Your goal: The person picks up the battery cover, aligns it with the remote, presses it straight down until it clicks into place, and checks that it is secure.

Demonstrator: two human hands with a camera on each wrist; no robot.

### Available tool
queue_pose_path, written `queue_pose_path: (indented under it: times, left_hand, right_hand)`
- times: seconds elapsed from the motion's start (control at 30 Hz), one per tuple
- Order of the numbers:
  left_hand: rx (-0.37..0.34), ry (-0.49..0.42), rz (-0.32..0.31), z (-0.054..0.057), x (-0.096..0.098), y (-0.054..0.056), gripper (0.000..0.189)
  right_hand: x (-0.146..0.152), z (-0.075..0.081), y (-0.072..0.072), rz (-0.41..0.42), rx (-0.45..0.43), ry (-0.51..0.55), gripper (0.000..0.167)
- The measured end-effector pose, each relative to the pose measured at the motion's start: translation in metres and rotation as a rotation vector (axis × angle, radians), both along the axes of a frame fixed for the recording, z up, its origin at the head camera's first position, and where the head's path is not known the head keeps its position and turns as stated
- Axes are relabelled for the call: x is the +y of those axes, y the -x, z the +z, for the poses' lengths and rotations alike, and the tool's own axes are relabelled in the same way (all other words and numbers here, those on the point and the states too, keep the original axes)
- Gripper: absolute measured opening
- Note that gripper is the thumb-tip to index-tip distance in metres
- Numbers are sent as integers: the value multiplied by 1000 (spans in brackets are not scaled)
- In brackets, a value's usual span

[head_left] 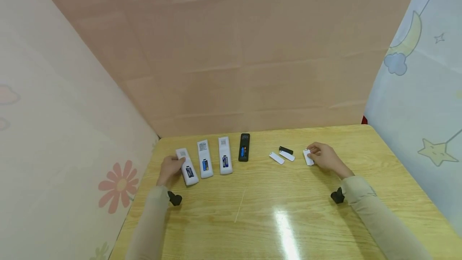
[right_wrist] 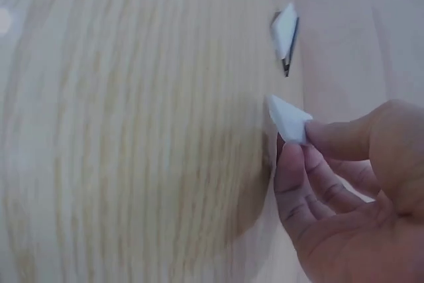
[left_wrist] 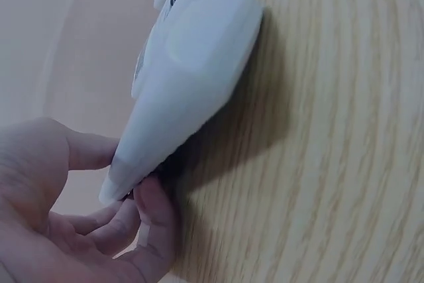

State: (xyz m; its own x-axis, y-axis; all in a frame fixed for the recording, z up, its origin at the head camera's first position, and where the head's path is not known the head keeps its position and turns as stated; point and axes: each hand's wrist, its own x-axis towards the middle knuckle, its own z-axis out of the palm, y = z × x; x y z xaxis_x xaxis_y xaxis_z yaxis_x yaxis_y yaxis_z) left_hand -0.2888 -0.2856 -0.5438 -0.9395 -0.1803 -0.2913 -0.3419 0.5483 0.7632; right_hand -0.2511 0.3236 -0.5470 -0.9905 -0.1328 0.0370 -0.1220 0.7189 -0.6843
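At the far left of the row, my left hand [head_left: 170, 168] grips a white remote control [head_left: 190, 175] by its side, battery bay uncovered and batteries showing. The left wrist view shows the thumb on top of this remote [left_wrist: 189, 64] and fingers beneath, its end raised over the table. Two more white remotes [head_left: 203, 151] [head_left: 224, 149] and a black remote [head_left: 244, 139] lie beside it, their battery bays uncovered too. Over on the right, my right hand [head_left: 322, 157] pinches a white battery cover [head_left: 308, 158]. Thumb and fingertips hold this cover [right_wrist: 288, 121] near the wood in the right wrist view.
Between the black remote and my right hand lie two white battery covers [head_left: 276, 158] [head_left: 287, 156] and a black cover [head_left: 286, 150], which one white cover partly overlaps. A wooden table [head_left: 260, 200] carries everything. Patterned walls stand left and right, a plain brownish sheet [head_left: 238, 71] behind.
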Motion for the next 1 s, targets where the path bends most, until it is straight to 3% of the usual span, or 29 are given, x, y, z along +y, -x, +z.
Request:
queue_pose_path:
  times: [0.53, 0.7, 1.0]
  left_hand:
    - [24, -135, 27, 1, -1, -2, 60]
    - [34, -144, 30, 0, 1, -4, 58]
    - [56, -185, 18, 6, 6, -9, 62]
  right_hand:
    - [-4, 10, -10, -61, -99, 188, 34]
    - [-5, 11, -11, -59, -144, 263, 38]
    - [-7, 15, -14, -21, -149, 320, 41]
